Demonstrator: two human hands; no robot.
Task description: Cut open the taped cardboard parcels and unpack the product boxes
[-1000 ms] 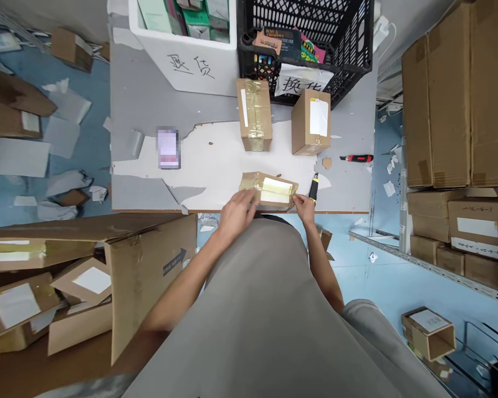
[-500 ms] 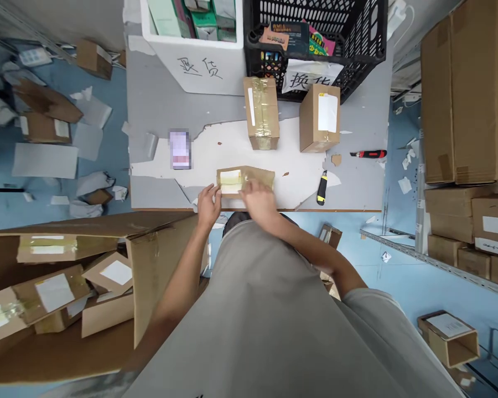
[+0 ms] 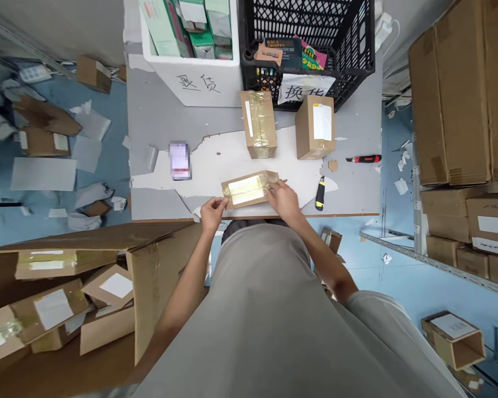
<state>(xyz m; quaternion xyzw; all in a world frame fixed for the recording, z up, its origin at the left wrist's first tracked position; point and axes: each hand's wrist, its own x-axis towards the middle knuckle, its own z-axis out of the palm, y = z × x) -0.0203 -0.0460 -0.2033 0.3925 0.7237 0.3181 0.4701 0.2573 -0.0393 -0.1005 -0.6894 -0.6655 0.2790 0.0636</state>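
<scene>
A small taped cardboard box (image 3: 245,189) with a white label on its upper face lies slightly tilted near the table's front edge. My left hand (image 3: 213,213) is closed on its left end, thumb and fingertips at the lower corner. At the right end, my right hand (image 3: 284,201) grips the box with bent fingers. Behind it stand a box wrapped in yellowish tape (image 3: 260,124) and a plain box with a white label (image 3: 307,130). A yellow-and-black utility knife (image 3: 320,194) lies to the right of my right hand.
A red-and-black utility knife (image 3: 364,159) lies farther right. A phone (image 3: 180,161) is at the left. A white bin (image 3: 207,85) and a black crate (image 3: 352,80) stand at the back. An open carton (image 3: 153,287) of boxes is at lower left.
The small box has turned, its right end now higher, and its long label shows in full. My right hand has moved from over the box to its right end.
</scene>
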